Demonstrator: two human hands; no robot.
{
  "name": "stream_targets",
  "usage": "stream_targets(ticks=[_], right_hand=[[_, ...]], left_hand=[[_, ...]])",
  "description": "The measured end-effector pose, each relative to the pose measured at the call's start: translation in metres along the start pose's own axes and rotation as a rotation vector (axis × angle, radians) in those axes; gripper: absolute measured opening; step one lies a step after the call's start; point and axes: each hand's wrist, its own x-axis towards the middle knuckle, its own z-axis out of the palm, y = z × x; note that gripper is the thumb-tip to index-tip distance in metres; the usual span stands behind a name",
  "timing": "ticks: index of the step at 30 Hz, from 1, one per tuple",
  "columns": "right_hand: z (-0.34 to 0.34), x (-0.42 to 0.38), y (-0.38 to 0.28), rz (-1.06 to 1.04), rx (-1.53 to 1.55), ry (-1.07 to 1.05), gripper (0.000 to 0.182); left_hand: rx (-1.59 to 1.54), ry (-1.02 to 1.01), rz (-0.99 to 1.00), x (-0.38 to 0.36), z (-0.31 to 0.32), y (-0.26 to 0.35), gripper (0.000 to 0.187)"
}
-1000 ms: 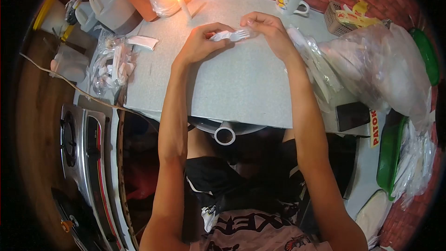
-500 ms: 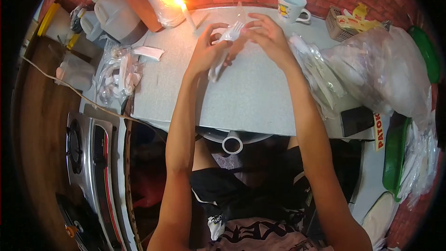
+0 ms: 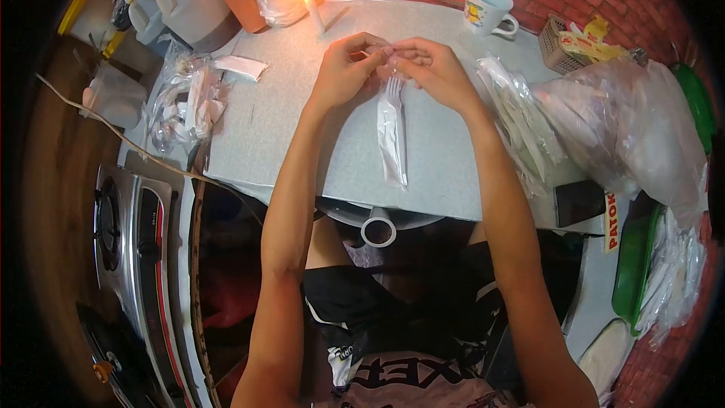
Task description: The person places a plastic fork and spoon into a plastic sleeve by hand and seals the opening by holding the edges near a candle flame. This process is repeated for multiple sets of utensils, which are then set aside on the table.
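Observation:
A white plastic fork (image 3: 394, 91) and a folded white napkin (image 3: 390, 143) lie together in a narrow clear plastic sleeve, tines toward the far side. The sleeve points down from my fingers toward the table's near edge. My left hand (image 3: 349, 69) is closed, thumb and fingers pinching the sleeve's upper end. My right hand (image 3: 434, 72) pinches the same end, and the fingertips of both hands meet. Just beyond my left hand a lit candle (image 3: 314, 13) stands upright on the grey table (image 3: 272, 128).
Wrapped packets (image 3: 192, 98) lie at the left, beside jugs (image 3: 192, 7). On the right are long clear sleeves (image 3: 517, 113), a plastic bag (image 3: 627, 113), a phone (image 3: 580, 203) and a small basket (image 3: 559, 44). A mug (image 3: 487, 9) stands behind. A gas stove (image 3: 132, 234) sits lower left.
The sleeve with the fork has swung from a slant in my left hand to pointing straight toward me. My right hand has come in to meet the left at its upper end.

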Motion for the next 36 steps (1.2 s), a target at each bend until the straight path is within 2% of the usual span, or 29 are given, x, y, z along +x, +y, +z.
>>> stream_targets(ticks=[2,5,7,9,11,13,16,19,21,24,28,30,34,36], right_hand=[[0.000,0.000,-0.002,-0.036,0.067,0.059,0.024],[-0.003,0.003,0.003,-0.055,-0.019,0.098,0.017],[-0.005,0.005,0.009,-0.067,-0.202,0.154,0.016],[-0.005,0.001,0.006,-0.027,-0.213,0.162,0.015],[-0.002,-0.001,0.001,0.009,-0.225,0.168,0.014],[0.000,-0.001,0.001,-0.117,-0.340,0.200,0.011],[0.001,-0.001,0.001,-0.166,-0.371,0.193,0.011],[0.001,-0.002,0.002,-0.197,-0.420,0.193,0.011],[0.002,-0.001,0.003,-0.195,-0.422,0.198,0.012],[0.001,-0.002,0.004,-0.186,-0.410,0.203,0.012],[0.002,-0.004,-0.001,-0.119,-0.348,0.213,0.012],[0.000,-0.004,0.000,-0.135,-0.341,0.209,0.013],[0.002,-0.001,0.006,-0.190,-0.374,0.208,0.014],[0.002,-0.002,0.006,-0.174,-0.339,0.199,0.014]], left_hand=[[-0.008,0.008,0.019,0.002,-0.001,-0.004,0.021],[-0.012,0.020,0.041,0.001,0.001,0.000,0.022],[-0.008,0.020,0.038,0.000,0.002,-0.002,0.021],[0.086,0.054,0.164,0.004,0.000,-0.007,0.020],[0.125,0.056,0.168,0.003,-0.003,-0.008,0.019],[0.165,0.058,0.170,0.002,-0.004,-0.006,0.019],[0.236,0.114,0.137,0.001,-0.004,-0.007,0.018],[0.249,0.068,0.204,0.001,-0.009,-0.009,0.018],[0.319,-0.016,0.277,-0.001,-0.010,-0.007,0.026],[0.285,0.048,0.176,-0.005,-0.001,-0.001,0.030],[0.302,-0.004,0.118,-0.003,-0.005,-0.002,0.035],[0.255,-0.107,0.166,0.000,-0.008,-0.008,0.027],[0.312,-0.069,0.196,0.001,-0.012,-0.009,0.020],[0.215,-0.063,0.107,0.000,-0.013,-0.008,0.016]])
